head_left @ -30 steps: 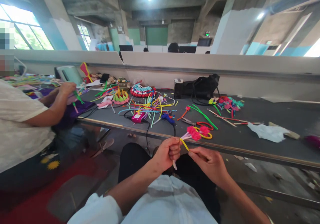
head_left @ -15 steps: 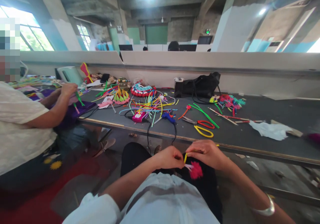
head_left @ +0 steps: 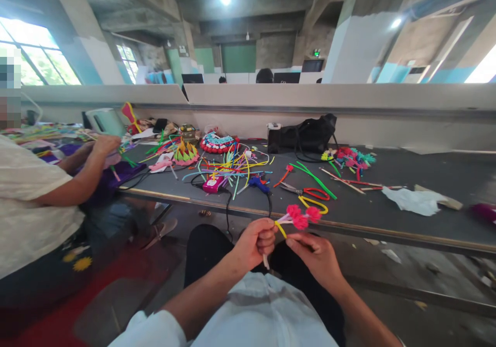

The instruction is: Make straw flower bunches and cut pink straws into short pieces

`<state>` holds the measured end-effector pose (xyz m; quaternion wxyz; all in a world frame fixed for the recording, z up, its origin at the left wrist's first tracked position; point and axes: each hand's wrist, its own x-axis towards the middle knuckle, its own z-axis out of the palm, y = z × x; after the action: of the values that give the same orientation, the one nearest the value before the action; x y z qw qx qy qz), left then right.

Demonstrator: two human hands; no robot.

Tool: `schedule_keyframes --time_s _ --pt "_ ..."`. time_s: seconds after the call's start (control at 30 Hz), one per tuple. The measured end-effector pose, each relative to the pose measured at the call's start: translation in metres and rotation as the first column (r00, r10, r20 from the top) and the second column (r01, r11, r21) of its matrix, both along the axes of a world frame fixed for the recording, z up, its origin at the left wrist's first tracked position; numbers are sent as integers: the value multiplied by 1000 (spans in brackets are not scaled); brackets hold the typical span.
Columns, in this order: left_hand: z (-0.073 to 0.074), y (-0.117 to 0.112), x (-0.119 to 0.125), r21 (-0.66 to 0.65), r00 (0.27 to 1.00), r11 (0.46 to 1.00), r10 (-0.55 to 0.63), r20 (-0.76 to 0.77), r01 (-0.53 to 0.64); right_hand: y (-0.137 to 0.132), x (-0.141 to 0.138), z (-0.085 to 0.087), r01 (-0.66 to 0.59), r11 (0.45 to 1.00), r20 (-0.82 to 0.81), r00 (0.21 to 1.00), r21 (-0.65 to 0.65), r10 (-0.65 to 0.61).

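Note:
Above my lap, my left hand (head_left: 256,243) is closed round the pale stems of a bunch of pink-red pipe-cleaner flowers (head_left: 300,216). The blossoms point up and to the right, past the table's front edge. A yellow pipe cleaner (head_left: 281,230) crosses the stems at my left fingertips and slants down to the right. My right hand (head_left: 315,256) pinches its lower end between thumb and finger. The ends of the pale stems stick out below my left fist. Whether the yellow piece is wound round the stems is hidden by my fingers.
On the dark table (head_left: 360,212) lie pliers with red handles (head_left: 304,191), a blue glue gun (head_left: 259,183), loose coloured pipe cleaners (head_left: 228,168), a black bag (head_left: 306,134) and crumpled white paper (head_left: 413,201). A co-worker (head_left: 42,181) sits at the left, hands raised over purple material.
The flower bunch has swung from hanging low by my lap to pointing up and right. My left hand has turned into a fist round the stems; my right hand has moved lower.

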<state>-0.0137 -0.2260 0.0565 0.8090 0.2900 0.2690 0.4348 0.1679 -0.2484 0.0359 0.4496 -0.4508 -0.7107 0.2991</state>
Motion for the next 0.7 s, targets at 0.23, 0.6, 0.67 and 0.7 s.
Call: schedule_keyframes --time_s 0.23,0.6,0.67,0.7 --pt "6 -16 -2 37 863 898 -408 -298 438 17 14 10 -250 964 -68 967 -92 245" --pt "-27 -7 -5 310 626 926 112 -771 217 13 16 33 -351 887 534 832 299 150" --pt "-27 -9 -3 259 694 962 129 -708 86 3 12 28 -296 885 488 868 360 92" --pt "-27 -10 -1 201 747 979 112 -655 29 -3 10 24 -265 887 453 889 379 72"
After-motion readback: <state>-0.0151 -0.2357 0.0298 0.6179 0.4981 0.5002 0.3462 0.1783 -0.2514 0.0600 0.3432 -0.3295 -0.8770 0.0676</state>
